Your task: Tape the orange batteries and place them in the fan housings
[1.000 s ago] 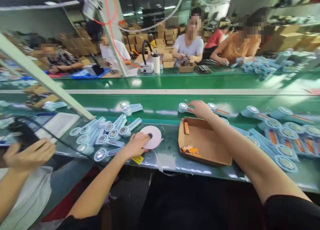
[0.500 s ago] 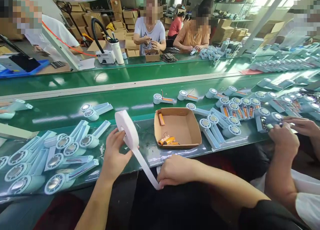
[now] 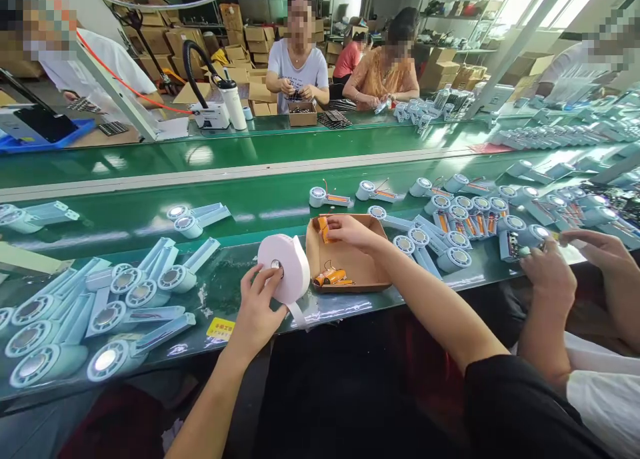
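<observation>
My left hand [image 3: 259,311] grips a roll of white tape [image 3: 293,276] over the near edge of the bench, fingers at its core. A short loose strip of tape [image 3: 298,316] hangs from the roll's underside. My right hand [image 3: 354,232] reaches into a shallow cardboard box [image 3: 363,287], its fingers closed on an orange wrapped battery pack [image 3: 323,228] by the back left corner. More orange battery packs [image 3: 336,277] with thin wires lie at the front left of that box.
Light-blue handled housings [image 3: 175,278] crowd the bench on the left, with more housings [image 3: 455,259] right of the box. A yellow label [image 3: 220,328] lies near the edge. A co-worker's hands [image 3: 550,272] work at the right. A green conveyor belt [image 3: 270,209] runs behind; people sit across it.
My right hand has left the tape's loose end and moved up into the box, onto a battery pack. The tape roll has shifted right and turned its flat side towards me.
</observation>
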Demonstrator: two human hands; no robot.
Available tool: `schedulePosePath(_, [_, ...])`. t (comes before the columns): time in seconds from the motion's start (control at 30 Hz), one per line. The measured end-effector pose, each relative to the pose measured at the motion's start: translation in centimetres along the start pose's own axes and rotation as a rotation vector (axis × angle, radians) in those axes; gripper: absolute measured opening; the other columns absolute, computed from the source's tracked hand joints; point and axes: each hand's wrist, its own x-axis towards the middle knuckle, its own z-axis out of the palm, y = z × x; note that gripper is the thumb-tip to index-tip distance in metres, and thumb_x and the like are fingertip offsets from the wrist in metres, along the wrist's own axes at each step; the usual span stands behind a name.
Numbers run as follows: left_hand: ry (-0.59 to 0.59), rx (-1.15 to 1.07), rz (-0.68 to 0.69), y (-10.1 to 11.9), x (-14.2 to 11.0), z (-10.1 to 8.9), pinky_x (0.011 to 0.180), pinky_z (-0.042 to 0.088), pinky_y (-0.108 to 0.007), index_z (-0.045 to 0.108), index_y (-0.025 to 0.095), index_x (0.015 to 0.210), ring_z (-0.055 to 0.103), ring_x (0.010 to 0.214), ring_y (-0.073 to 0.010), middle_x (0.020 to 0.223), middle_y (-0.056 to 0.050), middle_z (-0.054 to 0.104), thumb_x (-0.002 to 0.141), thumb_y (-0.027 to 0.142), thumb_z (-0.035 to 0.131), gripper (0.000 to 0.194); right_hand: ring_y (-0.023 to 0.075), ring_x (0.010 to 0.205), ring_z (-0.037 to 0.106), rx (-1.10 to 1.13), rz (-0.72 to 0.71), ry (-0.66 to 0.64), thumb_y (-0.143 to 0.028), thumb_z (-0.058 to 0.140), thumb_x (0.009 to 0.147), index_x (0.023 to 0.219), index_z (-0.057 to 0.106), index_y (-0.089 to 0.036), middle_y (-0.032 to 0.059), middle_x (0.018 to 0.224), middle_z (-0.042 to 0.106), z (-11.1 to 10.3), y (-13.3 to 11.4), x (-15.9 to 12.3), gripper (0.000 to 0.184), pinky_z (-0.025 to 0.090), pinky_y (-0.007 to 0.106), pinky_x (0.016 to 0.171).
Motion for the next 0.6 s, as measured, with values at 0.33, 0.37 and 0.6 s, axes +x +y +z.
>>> schedulePosePath(0.33, [-0.063, 0.112, -0.064, -1.3, -0.2, -0.1, 0.112, 0.048, -0.055, 0.061, 0.022, 0.141, 0.051, 0.13, -0.0366, 0.128, -0.013, 0.067, 0.084, 0.023, 0.072, 0.057, 0.0128, 0.072, 0.064, 0.905, -0.1, -0.118, -0.047, 0.087, 0.084, 0.098, 0.057, -0.023, -0.0025, 0.085, 0.065, 2.6, 0.2, -7.9, 0.041, 0.052, 0.027, 0.072])
schedulePosePath(0.37, [-0.07, 0.108, -0.064, -1.1, -0.3, 0.0, 0.112, 0.047, -0.055, 0.061, 0.023, 0.141, 0.052, 0.13, -0.0364, 0.128, -0.013, 0.067, 0.084, 0.023, 0.072, 0.058, 0.0114, 0.068, 0.06, 0.951, -0.079, -0.121, -0.046, 0.084, 0.086, 0.1, 0.057, -0.023, -0.003, 0.084, 0.064, 2.9, 0.0, -8.4, 0.039, 0.05, 0.026, 0.069])
schedulePosePath(0.6, [-0.058, 0.087, -0.029, -0.1, -0.4, 0.3, 0.111, 0.046, -0.052, 0.06, 0.024, 0.141, 0.052, 0.128, -0.0354, 0.124, -0.012, 0.068, 0.083, 0.019, 0.07, 0.059, 0.0149, 0.069, 0.051, 1.141, 0.041, -0.149, -0.037, 0.064, 0.086, 0.112, 0.065, -0.018, 0.0008, 0.085, 0.059, 3.9, -0.2, -9.7, 0.033, 0.046, 0.03, 0.065])
